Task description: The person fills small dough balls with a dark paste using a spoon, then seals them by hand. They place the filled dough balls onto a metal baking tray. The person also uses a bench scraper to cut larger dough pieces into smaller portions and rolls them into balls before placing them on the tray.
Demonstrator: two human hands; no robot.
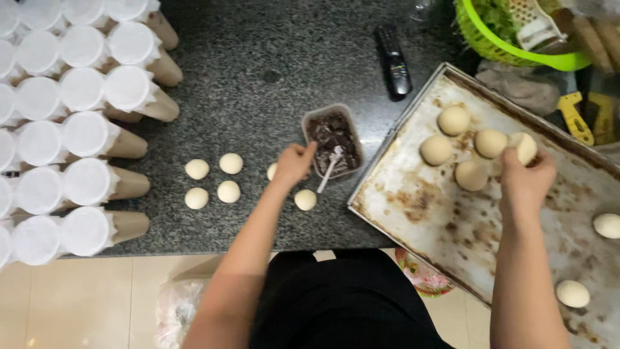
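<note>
My right hand rests on a worn metal baking tray and grips a pale dough ball at the end of a cluster of several balls. My left hand is over the dark granite counter, fingers curled beside a small plastic tub of dark filling with a white spoon in it. A small dough ball peeks out from under that hand; whether it is held is unclear. Another small ball lies just below, and several more lie to the left.
Rows of lidded cups lie on their sides along the left. A black remote lies at the back. A green basket stands at the top right. Two more dough balls sit on the tray's right. The counter edge drops to tiled floor.
</note>
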